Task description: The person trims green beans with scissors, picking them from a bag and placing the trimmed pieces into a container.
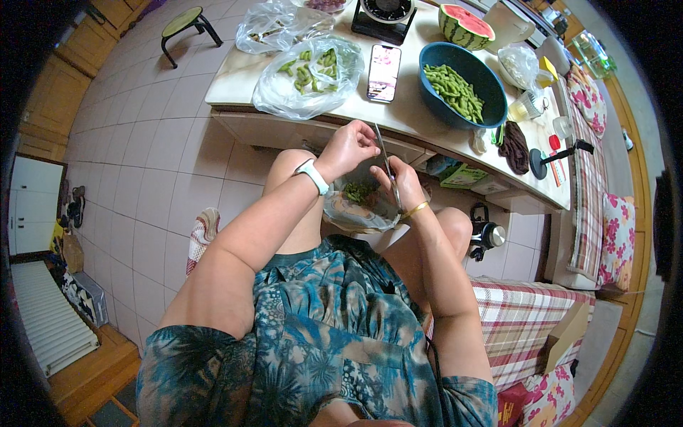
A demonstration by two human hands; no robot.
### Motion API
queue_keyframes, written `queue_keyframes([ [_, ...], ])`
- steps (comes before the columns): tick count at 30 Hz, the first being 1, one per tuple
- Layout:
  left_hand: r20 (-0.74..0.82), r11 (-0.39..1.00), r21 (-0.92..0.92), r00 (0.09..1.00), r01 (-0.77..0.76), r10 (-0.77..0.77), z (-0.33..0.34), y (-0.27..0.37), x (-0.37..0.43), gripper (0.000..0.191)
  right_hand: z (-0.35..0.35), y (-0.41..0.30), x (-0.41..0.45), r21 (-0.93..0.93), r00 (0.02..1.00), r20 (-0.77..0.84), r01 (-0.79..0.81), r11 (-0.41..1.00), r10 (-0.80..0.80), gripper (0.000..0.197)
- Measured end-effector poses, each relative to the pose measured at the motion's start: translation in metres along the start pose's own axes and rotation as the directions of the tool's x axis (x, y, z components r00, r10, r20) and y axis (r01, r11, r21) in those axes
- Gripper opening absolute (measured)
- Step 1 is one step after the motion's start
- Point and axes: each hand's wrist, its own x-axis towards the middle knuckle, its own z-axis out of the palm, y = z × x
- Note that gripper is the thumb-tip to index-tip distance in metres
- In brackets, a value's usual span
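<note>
My right hand [405, 184] is closed around metal scissors [388, 163], their blades pointing up towards the table's edge. Beside the blades is my left hand [352, 147], fingers bent and fingertips close together; whether something small is between them cannot be told. Below both hands, between the knees, a plastic bag [352, 211] holds green trimmings [358, 192]. On the table [235, 88], an open clear plastic bag [267, 93] with green soybean pods [304, 74] lies at the left. A deep blue bowl [499, 96] full of green pods [453, 91] stands at the right.
Between bag and bowl lies a lit phone [383, 73]. Behind are a small fan [387, 13], a cut watermelon [467, 26] and another plastic bag [261, 26]. A dark cloth [514, 147] and a black stand [539, 163] are at the right. A black-and-steel pot [488, 235] stands on the floor.
</note>
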Motion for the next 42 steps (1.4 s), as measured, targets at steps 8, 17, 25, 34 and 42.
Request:
queue_keyframes([
  [8, 0.017, 0.993, 0.115, 1.000, 0.014, -0.016, 0.000, -0.001, 0.002, 0.015, -0.009, -0.009, -0.005, -0.322, 0.962, 0.171, -0.151, 0.934, 0.214, 0.037],
  [17, 0.107, 0.993, 0.113, 0.994, -0.035, 0.023, 0.020, -0.006, 0.004, 0.014, 0.013, 0.033, -0.009, -0.615, 0.885, 0.384, 0.032, 0.788, 0.264, 0.022],
  [25, 0.203, 0.896, 0.106, 0.892, -0.431, 0.405, 0.086, 0.096, 0.082, 0.022, 0.014, 0.045, -0.003, -0.601, 0.874, 0.437, 0.105, 0.792, 0.215, 0.022],
  [34, -0.052, 0.763, 0.388, 0.815, -0.517, 0.578, 0.058, 0.076, 0.114, 0.039, 0.002, 0.030, -0.012, -0.578, 0.884, 0.424, 0.099, 0.810, 0.194, 0.019],
  [42, -0.469, 0.785, 0.618, 0.784, -0.037, 0.406, -0.117, -0.011, 0.073, 0.016, -0.003, 0.018, -0.022, -0.539, 0.879, 0.457, 0.154, 0.828, 0.134, 0.024],
])
